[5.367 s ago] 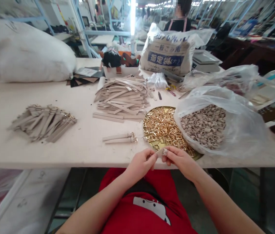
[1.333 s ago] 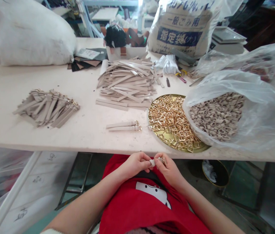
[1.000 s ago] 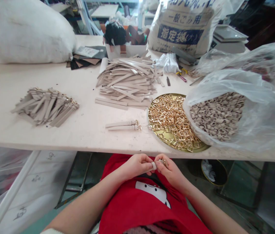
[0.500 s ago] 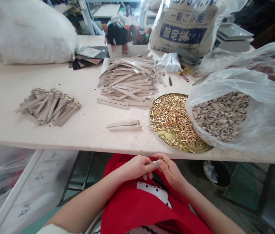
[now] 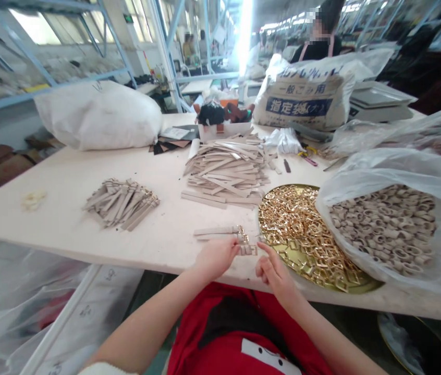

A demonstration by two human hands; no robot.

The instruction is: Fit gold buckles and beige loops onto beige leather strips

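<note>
A beige leather strap end [image 5: 248, 250] with a gold buckle sits over the table's near edge, just at the fingertips of the left hand [image 5: 216, 259]; whether that hand grips it cannot be told. The right hand [image 5: 276, 274] is open, its fingers spread and holding nothing. On the white table [image 5: 48, 219], a small heap of buckled straps [image 5: 121, 204] and a buckled pair [image 5: 218, 233] show the finished work. A larger heap of bare strips [image 5: 226, 174], a brass tray [image 5: 279, 249] of gold buckles and a plastic bag [image 5: 400, 166] of beige loops are left.
</note>
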